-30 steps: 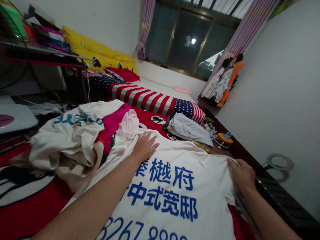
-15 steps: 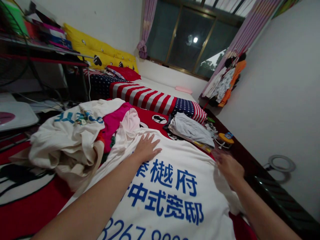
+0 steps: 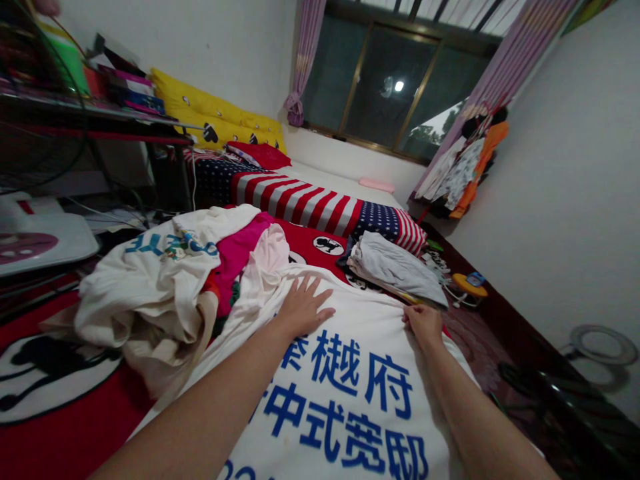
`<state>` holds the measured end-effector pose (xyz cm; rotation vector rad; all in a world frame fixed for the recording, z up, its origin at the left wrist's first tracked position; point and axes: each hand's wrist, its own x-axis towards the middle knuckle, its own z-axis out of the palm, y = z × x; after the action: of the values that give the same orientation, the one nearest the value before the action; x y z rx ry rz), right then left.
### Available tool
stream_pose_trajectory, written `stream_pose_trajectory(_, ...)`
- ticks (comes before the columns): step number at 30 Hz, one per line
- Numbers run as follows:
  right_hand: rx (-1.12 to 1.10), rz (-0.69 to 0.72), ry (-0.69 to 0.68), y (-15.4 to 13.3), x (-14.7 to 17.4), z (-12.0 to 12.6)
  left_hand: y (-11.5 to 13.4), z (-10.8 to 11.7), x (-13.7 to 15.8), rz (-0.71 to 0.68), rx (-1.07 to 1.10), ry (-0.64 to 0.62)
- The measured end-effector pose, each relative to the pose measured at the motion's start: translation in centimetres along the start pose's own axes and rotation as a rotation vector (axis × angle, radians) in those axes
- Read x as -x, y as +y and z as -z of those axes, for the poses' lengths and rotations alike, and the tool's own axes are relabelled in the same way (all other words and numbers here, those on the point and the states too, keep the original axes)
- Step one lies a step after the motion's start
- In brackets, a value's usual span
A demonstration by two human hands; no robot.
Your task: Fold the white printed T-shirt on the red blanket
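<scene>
On a red blanket (image 3: 95, 433) directly before the person, a white shirt (image 3: 367, 317) printed in large blue characters lies spread out, its lower part running out of view. The left hand (image 3: 306, 310) rests flat on the cloth near the collar, fingers fanned, gripping nothing. The right hand (image 3: 424, 325), apart from it, has just come inward from the shirt's outer edge, where it held the sleeve side; its fingertips now meet the upper edge, seemingly pinching it. From where I stand, the sleeve that stuck out on that side no longer shows, so I judge that the side has been drawn in and the shirt made narrower; how the cloth lies beneath the right forearm, I cannot tell. The left side looks unchanged. Just beyond the left arm sits a crumpled cream garment (image 3: 145, 293) against a magenta one (image 3: 245, 250). Past the collar, flat grey clothes (image 3: 395, 263) lie stacked. Farther back stands a bed with a stars-and-stripes cover (image 3: 300, 200), below a dark window (image 3: 387, 87).
</scene>
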<state>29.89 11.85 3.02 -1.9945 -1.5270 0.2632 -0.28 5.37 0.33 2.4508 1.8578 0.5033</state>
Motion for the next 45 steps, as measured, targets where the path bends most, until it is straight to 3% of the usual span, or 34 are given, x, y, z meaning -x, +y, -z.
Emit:
stream_pose_trajectory(5, 0.157, 0.025, 0.042, -2.1, 0.9, 0.0, 0.1, 0.1, 0.0, 0.018, -0.004, -0.012)
stream_pose_trajectory(8, 0.175, 0.291, 0.024, -3.3, 3.6, -1.3, 0.2, 0.2, -0.1, 0.023, 0.002, -0.025)
stream_pose_trajectory(10, 0.253, 0.523, -0.089, -3.5, 5.7, -2.6, 0.2, 0.2, -0.1, 0.025, 0.005, -0.033)
stream_pose_trajectory(12, 0.393, 0.606, -0.208, -3.6, 7.2, -3.7, 0.2, 0.2, -0.1, 0.025, 0.006, -0.027)
stream_pose_trajectory(15, 0.535, 0.532, -0.299, -4.2, 8.0, -3.9, 0.2, 0.3, 0.0, 0.023, 0.000, -0.030)
stream_pose_trajectory(19, 0.558, 0.395, -0.397, -6.5, 9.6, -2.5, 0.1, 0.5, 0.0, 0.019, -0.008, -0.056)
stream_pose_trajectory(26, 0.485, 0.455, -0.250, -7.7, 15.9, -3.7, 0.0, 0.5, 0.0, 0.002, -0.019, -0.038)
stream_pose_trajectory(38, 0.418, 0.481, -0.198, -6.6, 15.5, -4.3, 0.5, 0.8, 0.3, 0.011, -0.097, -0.109)
stream_pose_trajectory(41, 0.390, 0.485, -0.206, -6.4, 15.5, -4.2, 0.5, 2.1, 0.9, -0.044, -0.133, -0.190)
stream_pose_trajectory(45, 0.355, 0.483, -0.210, -6.3, 15.4, -4.3, -1.1, 6.3, 2.8, -0.174, -0.189, -0.268)
